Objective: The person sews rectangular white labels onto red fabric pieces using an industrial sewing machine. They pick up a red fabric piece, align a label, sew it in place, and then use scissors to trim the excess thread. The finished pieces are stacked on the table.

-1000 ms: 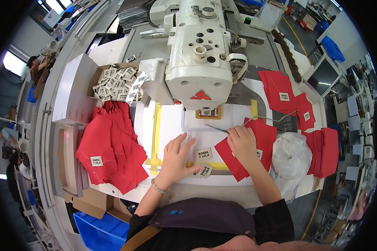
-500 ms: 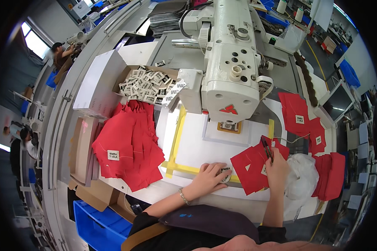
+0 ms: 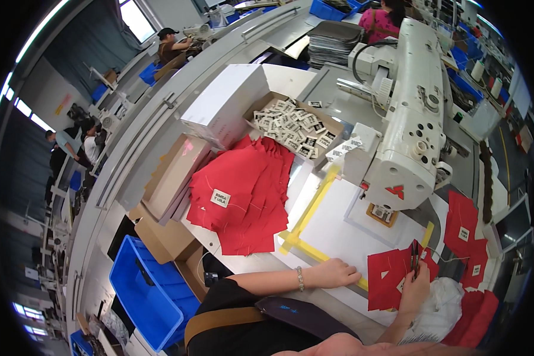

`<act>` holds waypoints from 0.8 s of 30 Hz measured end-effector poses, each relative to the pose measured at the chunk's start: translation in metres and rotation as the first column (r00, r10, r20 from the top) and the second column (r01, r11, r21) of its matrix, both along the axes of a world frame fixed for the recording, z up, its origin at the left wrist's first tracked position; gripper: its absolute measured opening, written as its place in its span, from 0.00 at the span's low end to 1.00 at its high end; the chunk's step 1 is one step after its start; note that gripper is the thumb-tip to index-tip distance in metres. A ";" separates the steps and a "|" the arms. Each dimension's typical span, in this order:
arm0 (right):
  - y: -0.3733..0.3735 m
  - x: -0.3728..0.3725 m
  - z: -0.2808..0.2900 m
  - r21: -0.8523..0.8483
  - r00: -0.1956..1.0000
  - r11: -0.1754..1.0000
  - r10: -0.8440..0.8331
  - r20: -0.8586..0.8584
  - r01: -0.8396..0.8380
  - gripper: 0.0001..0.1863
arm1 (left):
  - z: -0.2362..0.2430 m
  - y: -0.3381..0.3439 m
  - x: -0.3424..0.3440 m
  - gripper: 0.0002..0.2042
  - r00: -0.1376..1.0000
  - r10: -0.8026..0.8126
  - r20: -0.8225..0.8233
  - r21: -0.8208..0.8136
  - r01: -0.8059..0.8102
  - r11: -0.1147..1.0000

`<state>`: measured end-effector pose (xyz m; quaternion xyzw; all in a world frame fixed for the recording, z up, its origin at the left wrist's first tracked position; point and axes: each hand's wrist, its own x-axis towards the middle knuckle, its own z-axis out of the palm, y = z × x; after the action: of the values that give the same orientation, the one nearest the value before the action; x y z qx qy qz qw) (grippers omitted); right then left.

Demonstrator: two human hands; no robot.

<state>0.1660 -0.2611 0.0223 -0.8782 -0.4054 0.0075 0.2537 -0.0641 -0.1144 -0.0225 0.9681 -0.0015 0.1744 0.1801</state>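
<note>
My left hand point(image 3: 331, 274) is closed over the table's near edge, beside the yellow-taped corner of a white sheet point(image 3: 332, 219); its fingers are curled under and what they hold, if anything, is hidden. In my right hand point(image 3: 416, 288) is a dark two-pronged tool point(image 3: 414, 258), tweezers or thread snips, with its points up. That hand rests over red fabric pieces point(image 3: 382, 279), one bearing a small pale label. Above the sheet stands a large white sewing machine point(image 3: 406, 157), its presser foot over a brass-coloured plate.
At left lies a big pile of red fabric pieces point(image 3: 237, 202). Behind it stand an open box of loose labels point(image 3: 291, 127) and a white carton point(image 3: 228, 98). A blue bin point(image 3: 154, 296) is at lower left. More red pieces point(image 3: 461, 222) and clear plastic point(image 3: 445, 308) lie right.
My view has swung left, so the scene sits further right. My left hand has curled up; the pale round, labelled thing seen under its fingers no longer shows. My right hand still grips the tool.
</note>
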 end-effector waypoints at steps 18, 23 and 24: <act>-0.002 -0.001 -0.004 0.103 0.999 0.994 -0.030 0.038 0.026 0.13 | 0.000 -0.003 -0.016 0.10 0.994 -0.101 -0.043 0.076 0.104 0.992; -0.006 -0.007 0.002 0.110 0.999 0.993 -0.038 0.027 0.035 0.14 | -0.001 -0.001 -0.020 0.09 0.990 -0.130 -0.047 0.043 0.132 0.990; -0.004 -0.008 0.001 0.111 0.999 0.993 -0.036 0.038 0.032 0.14 | -0.001 0.001 -0.019 0.09 0.991 -0.125 -0.038 0.029 0.126 0.992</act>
<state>0.1579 -0.2654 0.0235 -0.8696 -0.3952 -0.0366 0.2936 -0.0836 -0.1135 -0.0233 0.9718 -0.0617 0.1453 0.1754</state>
